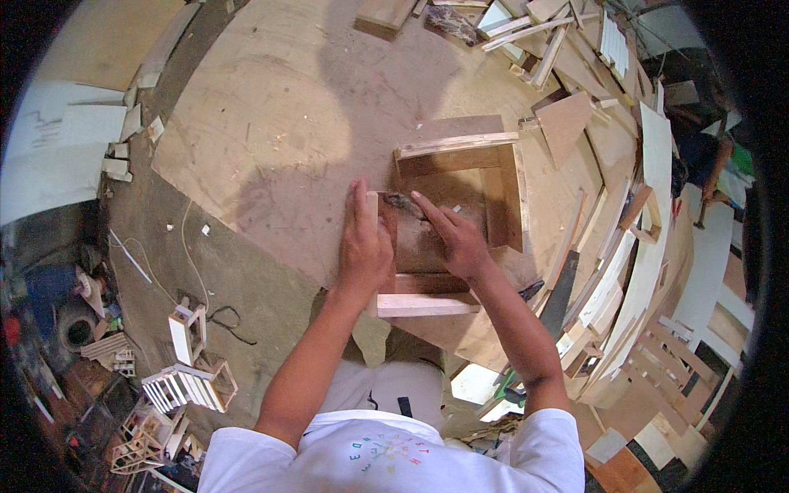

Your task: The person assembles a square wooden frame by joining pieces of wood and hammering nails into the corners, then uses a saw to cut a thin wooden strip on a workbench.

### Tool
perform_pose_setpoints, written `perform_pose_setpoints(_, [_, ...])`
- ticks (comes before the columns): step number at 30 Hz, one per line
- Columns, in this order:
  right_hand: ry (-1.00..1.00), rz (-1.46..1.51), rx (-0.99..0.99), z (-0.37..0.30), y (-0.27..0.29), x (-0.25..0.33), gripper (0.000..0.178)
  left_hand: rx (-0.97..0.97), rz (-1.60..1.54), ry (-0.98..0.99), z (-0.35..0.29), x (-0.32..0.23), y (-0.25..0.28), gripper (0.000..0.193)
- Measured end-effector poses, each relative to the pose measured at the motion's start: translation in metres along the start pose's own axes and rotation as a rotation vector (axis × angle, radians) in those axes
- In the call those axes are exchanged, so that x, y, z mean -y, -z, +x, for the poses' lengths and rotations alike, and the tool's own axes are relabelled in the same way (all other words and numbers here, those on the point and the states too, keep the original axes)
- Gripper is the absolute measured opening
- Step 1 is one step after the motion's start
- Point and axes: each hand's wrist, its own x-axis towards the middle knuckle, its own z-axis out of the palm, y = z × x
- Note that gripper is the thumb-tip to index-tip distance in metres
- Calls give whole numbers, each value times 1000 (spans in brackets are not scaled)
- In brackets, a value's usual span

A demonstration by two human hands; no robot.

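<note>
A square, open wooden frame [514, 197] of pale boards lies in front of me on a large wooden sheet. My left hand [364, 246] grips its left board, with straight fingers along the outer face and the thumb towards the inside. Inside the frame, my right hand [460, 242] is closed with its index finger stretched forward. Under that finger a short dark tool [403, 204] reaches to the inner face of the left board. Its kind cannot be made out, and my hand hides the rest of it.
Wood offcuts [542, 41] are heaped at the far right. A handsaw [561, 292] lies to the right of the frame, beside long strips and boards. Small slatted wooden pieces [185, 386] and a thin cable [191, 255] lie on the floor at lower left.
</note>
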Motion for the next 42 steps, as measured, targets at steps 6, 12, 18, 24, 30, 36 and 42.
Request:
perform_pose_setpoints(6, [-18, 2, -5, 4, 4, 3, 52, -29, 26, 9, -2, -1, 0, 65])
perform_pose_setpoints(12, [43, 32, -78, -4, 4, 1, 63, -19, 14, 38, -3, 0, -1, 64])
perform_pose_setpoints(18, [16, -11, -74, -6, 1, 7, 64, -22, 33, 54, 0, -1, 0, 64])
perform_pose_setpoints(24, [-18, -26, -31, -11, -1, 7, 67, -17, 25, 54, 2, 4, -2, 64])
perform_pose_setpoints(30, [-76, -66, 31, -8, 3, 9, 56, -14, 19, 3, 2, 3, 0, 65])
perform_pose_setpoints(36, [-13, -54, -43, -9, -4, 4, 59, 6, -6, 44, -2, 0, 0, 63])
perform_pose_setpoints(42, [11, -63, -43, -6, -6, 3, 67, -24, 47, 34, -3, 3, -4, 64])
